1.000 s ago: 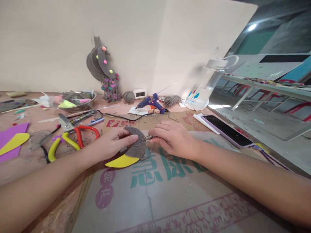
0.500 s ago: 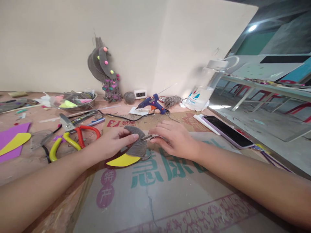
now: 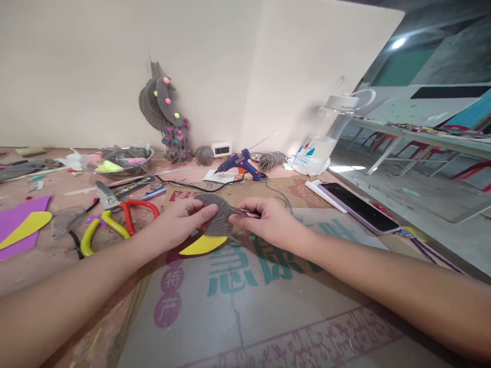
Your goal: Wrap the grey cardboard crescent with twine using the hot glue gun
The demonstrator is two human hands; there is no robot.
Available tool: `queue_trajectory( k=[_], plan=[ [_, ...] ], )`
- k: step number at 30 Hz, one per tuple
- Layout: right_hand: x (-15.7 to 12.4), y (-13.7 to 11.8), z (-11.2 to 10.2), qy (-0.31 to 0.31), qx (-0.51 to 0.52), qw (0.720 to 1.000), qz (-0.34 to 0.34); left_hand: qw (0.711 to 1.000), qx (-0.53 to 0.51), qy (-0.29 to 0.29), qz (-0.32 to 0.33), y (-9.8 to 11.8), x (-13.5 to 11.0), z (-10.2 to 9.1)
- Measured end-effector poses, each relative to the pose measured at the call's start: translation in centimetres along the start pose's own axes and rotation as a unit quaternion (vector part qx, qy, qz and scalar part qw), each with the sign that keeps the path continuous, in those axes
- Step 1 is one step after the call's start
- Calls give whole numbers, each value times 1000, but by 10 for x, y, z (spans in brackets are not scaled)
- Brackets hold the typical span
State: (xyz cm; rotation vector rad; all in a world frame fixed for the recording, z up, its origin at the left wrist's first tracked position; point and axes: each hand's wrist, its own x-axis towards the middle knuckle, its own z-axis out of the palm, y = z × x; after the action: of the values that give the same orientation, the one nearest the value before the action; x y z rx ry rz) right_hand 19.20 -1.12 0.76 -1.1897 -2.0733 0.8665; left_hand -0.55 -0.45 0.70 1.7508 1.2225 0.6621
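Observation:
A curved piece wound with grey yarn (image 3: pixel 218 217) is pinched between the thumb and fingers of my left hand (image 3: pixel 187 220). Its lower end is bare yellow foam (image 3: pixel 203 245), pointed at the left. My right hand (image 3: pixel 263 217) is closed at the right edge of the winding, on a thin grey strand of yarn; the exact grip is partly hidden by the fingers. Both hands are just above a printed cardboard sheet (image 3: pixel 199 327).
At left lie scissors (image 3: pixel 128 217), pliers (image 3: pixel 87 237), and purple and yellow foam (image 3: pixel 28 225). Behind are a blue glue gun (image 3: pixel 240 162), yarn balls (image 3: pixel 205 154), a small clock (image 3: pixel 221 149), a decorated grey crescent (image 3: pixel 164 105) and a water bottle (image 3: pixel 318 138). A phone (image 3: pixel 356 207) lies at right.
My right hand has turned and its fingers have closed in against the winding's right edge. The wound piece has tilted and shifted slightly right and up in my left hand.

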Motion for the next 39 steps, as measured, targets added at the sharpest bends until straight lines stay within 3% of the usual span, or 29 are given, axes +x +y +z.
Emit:
queue_trajectory(
  k=[6, 17, 23, 35, 39],
  plan=[
    [-1, -3, 0, 3, 26, 999, 43, 995, 74, -4, 63, -4, 1, 1],
    [-2, 3, 1, -53, 2, 999, 9, 998, 21, 49, 15, -1, 1, -1],
    [-3, 6, 1, -44, -37, 998, -4, 998, -28, 49, 15, -2, 3, -1],
    [0, 8, 1, 0, -46, 998, -31, 998, -54, 40, 15, -6, 4, -2],
    [7, 11, -10, 99, -55, 993, -40, 997, -75, 29, 14, -5, 4, -2]
  ],
)
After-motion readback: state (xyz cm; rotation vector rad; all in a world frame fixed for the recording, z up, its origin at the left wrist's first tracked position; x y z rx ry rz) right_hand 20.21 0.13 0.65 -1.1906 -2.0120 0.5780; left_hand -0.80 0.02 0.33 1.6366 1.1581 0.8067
